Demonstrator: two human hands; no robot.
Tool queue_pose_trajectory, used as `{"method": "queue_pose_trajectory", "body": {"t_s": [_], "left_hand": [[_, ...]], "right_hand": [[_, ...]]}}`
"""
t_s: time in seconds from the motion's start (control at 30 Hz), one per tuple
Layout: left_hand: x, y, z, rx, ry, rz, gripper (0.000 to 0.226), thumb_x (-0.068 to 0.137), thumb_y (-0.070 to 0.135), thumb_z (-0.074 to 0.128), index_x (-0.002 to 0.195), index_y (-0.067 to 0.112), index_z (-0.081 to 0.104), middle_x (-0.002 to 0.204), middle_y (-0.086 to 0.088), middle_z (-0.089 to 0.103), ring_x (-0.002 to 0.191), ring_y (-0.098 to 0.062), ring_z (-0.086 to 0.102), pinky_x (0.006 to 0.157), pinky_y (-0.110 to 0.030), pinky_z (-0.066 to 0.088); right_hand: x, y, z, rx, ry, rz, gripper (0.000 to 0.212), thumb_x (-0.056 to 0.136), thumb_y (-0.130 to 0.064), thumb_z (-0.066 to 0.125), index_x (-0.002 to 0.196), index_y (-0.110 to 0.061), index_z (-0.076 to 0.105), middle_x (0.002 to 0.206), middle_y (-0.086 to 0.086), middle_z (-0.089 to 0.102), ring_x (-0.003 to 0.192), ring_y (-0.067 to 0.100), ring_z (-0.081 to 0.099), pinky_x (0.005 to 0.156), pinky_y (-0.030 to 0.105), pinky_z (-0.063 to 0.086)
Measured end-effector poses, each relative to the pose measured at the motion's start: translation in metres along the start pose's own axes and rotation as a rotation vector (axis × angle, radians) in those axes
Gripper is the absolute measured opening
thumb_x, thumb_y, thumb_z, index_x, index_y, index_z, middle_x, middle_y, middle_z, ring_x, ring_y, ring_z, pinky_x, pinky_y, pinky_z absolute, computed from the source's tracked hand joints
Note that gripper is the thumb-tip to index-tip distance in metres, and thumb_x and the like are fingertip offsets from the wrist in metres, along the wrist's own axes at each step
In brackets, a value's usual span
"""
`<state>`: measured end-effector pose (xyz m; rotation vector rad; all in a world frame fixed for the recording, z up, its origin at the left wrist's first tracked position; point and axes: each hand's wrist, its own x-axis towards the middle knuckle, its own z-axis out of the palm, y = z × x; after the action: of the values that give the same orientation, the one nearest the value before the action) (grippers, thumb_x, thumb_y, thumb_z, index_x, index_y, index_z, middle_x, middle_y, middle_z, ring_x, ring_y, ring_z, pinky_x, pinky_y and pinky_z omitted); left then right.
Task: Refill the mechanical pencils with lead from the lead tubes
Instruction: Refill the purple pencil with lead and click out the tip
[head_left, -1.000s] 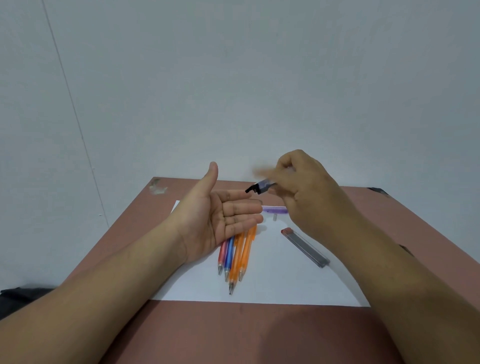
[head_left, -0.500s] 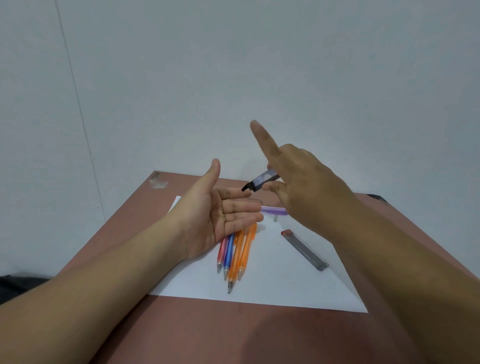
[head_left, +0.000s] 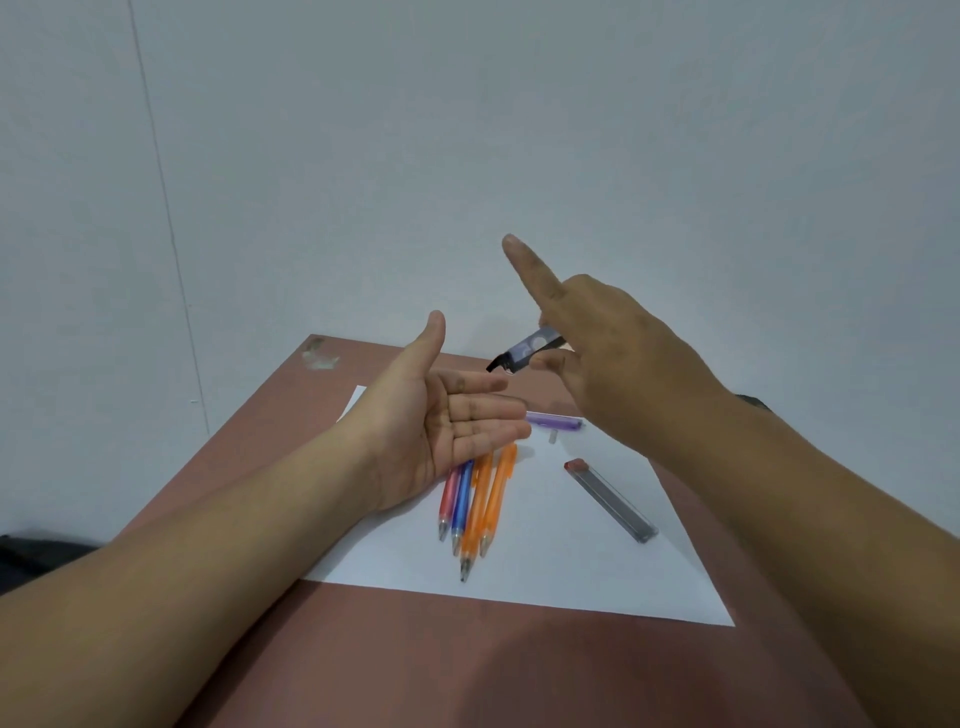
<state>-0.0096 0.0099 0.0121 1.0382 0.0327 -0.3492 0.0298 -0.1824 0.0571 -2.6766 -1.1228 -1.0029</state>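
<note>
My right hand (head_left: 618, 358) holds a dark lead tube (head_left: 524, 353) tilted with its open black end down toward my left palm; the index finger sticks up straight. My left hand (head_left: 441, 415) is held flat, palm up, just below the tube's mouth, holding nothing that I can see. Under it on the white paper (head_left: 545, 571) lie several mechanical pencils (head_left: 475, 504): one red, one blue, two orange. A purple pencil (head_left: 553, 420) lies beyond the fingertips, partly hidden, with a small cap (head_left: 553, 438) beside it. A second lead tube (head_left: 610, 499) with a red cap lies to the right.
The paper lies on a reddish-brown table (head_left: 467, 665) against a plain grey wall. A scrap of tape (head_left: 318, 355) sticks at the table's far left corner. Something dark (head_left: 31, 558) lies off the table's left edge.
My right index finger has lifted from the tube and now points up. The tube stays tilted over my left palm, which has barely moved.
</note>
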Motion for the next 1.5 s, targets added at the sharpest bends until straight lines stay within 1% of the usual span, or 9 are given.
{"method": "queue_pose_trajectory", "body": {"t_s": [0.1, 0.23, 0.43, 0.5, 0.63, 0.9, 1.1, 1.43, 1.5], "left_hand": [[0.000, 0.000, 0.000, 0.006, -0.005, 0.009, 0.090, 0.093, 0.075, 0.034, 0.127, -0.006, 0.058, 0.117, -0.028, 0.070, 0.104, -0.042, 0.071, 0.087, -0.043, 0.059], [0.000, 0.001, 0.000, -0.002, -0.004, 0.000, 0.090, 0.093, 0.075, 0.035, 0.129, -0.005, 0.057, 0.118, -0.028, 0.069, 0.104, -0.042, 0.071, 0.087, -0.043, 0.059], [0.000, 0.001, 0.000, -0.012, -0.002, -0.009, 0.090, 0.093, 0.074, 0.038, 0.130, -0.006, 0.054, 0.121, -0.029, 0.067, 0.105, -0.043, 0.071, 0.086, -0.045, 0.060], [0.000, 0.001, 0.000, -0.014, -0.003, -0.010, 0.090, 0.093, 0.074, 0.037, 0.129, -0.006, 0.055, 0.121, -0.030, 0.067, 0.105, -0.043, 0.071, 0.085, -0.044, 0.060], [0.000, 0.001, 0.000, -0.001, -0.011, -0.008, 0.091, 0.094, 0.074, 0.035, 0.129, -0.006, 0.057, 0.119, -0.029, 0.069, 0.104, -0.043, 0.071, 0.087, -0.044, 0.059], [0.000, 0.001, -0.001, -0.008, -0.008, -0.017, 0.091, 0.093, 0.075, 0.037, 0.131, -0.006, 0.054, 0.121, -0.029, 0.068, 0.104, -0.043, 0.071, 0.084, -0.044, 0.061], [0.003, 0.000, -0.004, 0.008, -0.026, -0.002, 0.091, 0.094, 0.075, 0.034, 0.127, -0.006, 0.059, 0.117, -0.027, 0.070, 0.106, -0.043, 0.070, 0.091, -0.045, 0.057], [0.004, 0.001, -0.003, -0.004, -0.012, -0.012, 0.091, 0.092, 0.076, 0.038, 0.130, -0.006, 0.053, 0.120, -0.029, 0.068, 0.106, -0.043, 0.070, 0.089, -0.046, 0.058], [0.004, 0.000, -0.003, -0.006, -0.004, -0.004, 0.089, 0.093, 0.075, 0.038, 0.127, -0.006, 0.054, 0.119, -0.029, 0.068, 0.105, -0.043, 0.070, 0.089, -0.047, 0.057]], "right_hand": [[-0.006, 0.005, 0.005, -0.085, -0.077, -0.144, 0.067, 0.071, 0.010, 0.082, 0.125, -0.028, 0.070, 0.098, 0.004, 0.055, 0.082, 0.024, 0.052, 0.052, 0.036, 0.051], [-0.003, 0.001, 0.004, -0.086, -0.162, -0.019, 0.109, 0.077, 0.008, 0.074, 0.158, -0.042, 0.020, 0.100, -0.003, 0.047, 0.082, 0.016, 0.044, 0.059, 0.034, 0.052], [-0.005, 0.003, 0.004, -0.110, -0.109, -0.005, 0.129, 0.087, 0.001, 0.068, 0.141, -0.059, -0.032, 0.090, -0.006, 0.038, 0.073, 0.015, 0.040, 0.056, 0.036, 0.052], [-0.005, 0.002, 0.005, -0.039, -0.084, 0.051, 0.121, 0.091, -0.002, 0.066, 0.144, -0.058, -0.027, 0.092, -0.004, 0.041, 0.076, 0.016, 0.044, 0.059, 0.037, 0.054], [-0.010, 0.005, 0.004, -0.042, -0.119, -0.073, 0.064, 0.081, 0.005, 0.075, 0.130, -0.036, 0.066, 0.100, -0.001, 0.051, 0.087, 0.022, 0.052, 0.057, 0.039, 0.053], [-0.001, 0.000, 0.002, -0.102, -0.137, 0.044, 0.125, 0.092, -0.006, 0.068, 0.133, -0.057, -0.037, 0.093, -0.007, 0.036, 0.070, 0.009, 0.037, 0.060, 0.023, 0.041], [-0.004, -0.003, -0.003, -0.063, -0.240, -0.046, 0.058, 0.083, 0.002, 0.075, 0.125, -0.037, 0.068, 0.100, -0.006, 0.046, 0.087, 0.015, 0.043, 0.063, 0.032, 0.048], [0.006, -0.007, 0.001, -0.029, -0.226, 0.065, 0.112, 0.091, -0.001, 0.068, 0.152, -0.056, -0.008, 0.086, -0.010, 0.038, 0.074, 0.009, 0.049, 0.063, 0.025, 0.047], [0.004, -0.006, -0.002, 0.016, -0.228, 0.071, 0.101, 0.093, -0.001, 0.064, 0.154, -0.058, 0.007, 0.088, -0.008, 0.042, 0.081, 0.013, 0.057, 0.065, 0.030, 0.051]]}}
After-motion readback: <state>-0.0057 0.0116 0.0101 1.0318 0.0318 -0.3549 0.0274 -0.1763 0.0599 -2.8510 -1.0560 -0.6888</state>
